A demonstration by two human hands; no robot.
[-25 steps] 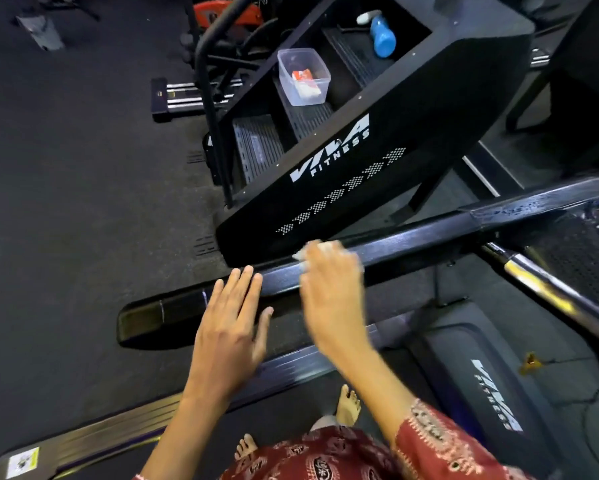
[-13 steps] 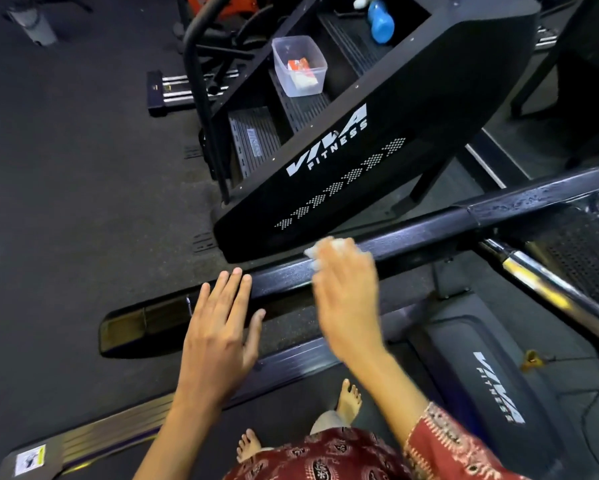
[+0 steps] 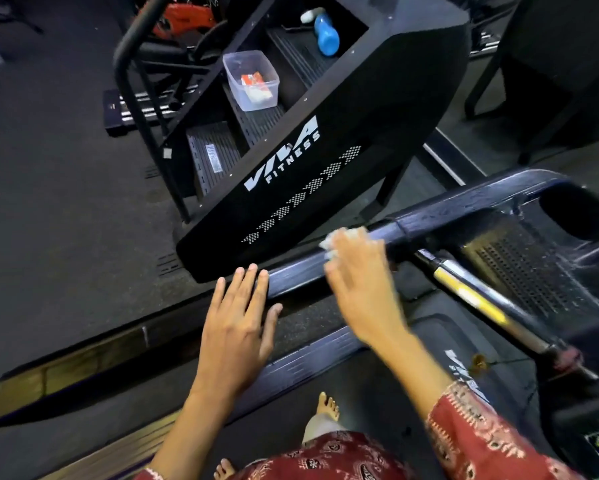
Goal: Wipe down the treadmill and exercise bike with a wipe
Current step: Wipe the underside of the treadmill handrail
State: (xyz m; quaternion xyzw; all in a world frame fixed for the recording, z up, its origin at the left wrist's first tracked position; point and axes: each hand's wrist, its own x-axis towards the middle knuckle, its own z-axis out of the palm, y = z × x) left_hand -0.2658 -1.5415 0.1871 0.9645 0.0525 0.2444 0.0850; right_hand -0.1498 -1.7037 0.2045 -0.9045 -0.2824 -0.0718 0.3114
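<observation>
Right hand clutches wipe against treadmill rail (left hand flat, fingers straight).

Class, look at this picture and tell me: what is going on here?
A person standing on a treadmill holds a white wipe against its dark side handrail with the right hand. The left hand lies flat with straight fingers, fingertips at the same rail lower down.

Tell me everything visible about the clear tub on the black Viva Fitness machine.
The clear tub is a lidless box of translucent plastic with rounded corners. It stands upright on a ribbed black step of the Viva Fitness machine and holds an orange-and-white packet. Nothing else touches it.
</observation>
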